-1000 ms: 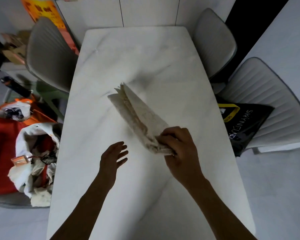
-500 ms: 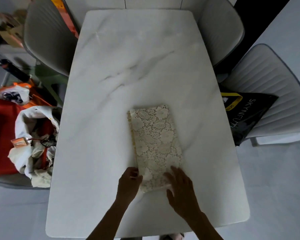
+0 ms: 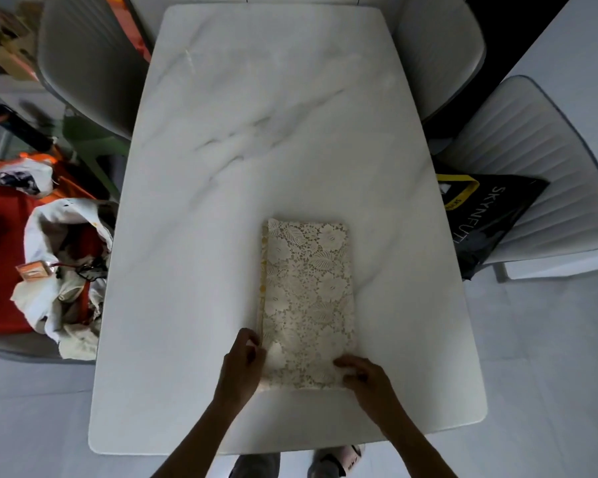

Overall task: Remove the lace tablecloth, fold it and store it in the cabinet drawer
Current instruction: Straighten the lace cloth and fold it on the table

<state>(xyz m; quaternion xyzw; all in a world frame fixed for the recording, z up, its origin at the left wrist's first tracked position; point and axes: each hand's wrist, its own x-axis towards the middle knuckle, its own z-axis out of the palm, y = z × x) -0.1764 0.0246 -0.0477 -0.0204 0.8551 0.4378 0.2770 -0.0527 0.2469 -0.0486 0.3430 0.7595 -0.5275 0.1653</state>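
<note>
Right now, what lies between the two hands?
Head view: only the near end of the folded lace tablecloth; left hand and right hand grip its two near corners.

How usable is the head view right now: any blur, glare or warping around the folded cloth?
Head view: cream lace tablecloth sharp; no glare on the white marble table; table edges bow from the wide-angle lens; left hand and right hand dark, slightly soft.

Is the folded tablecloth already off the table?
No, the folded lace tablecloth lies flat on the marble table, both hands at its near corners.
</note>
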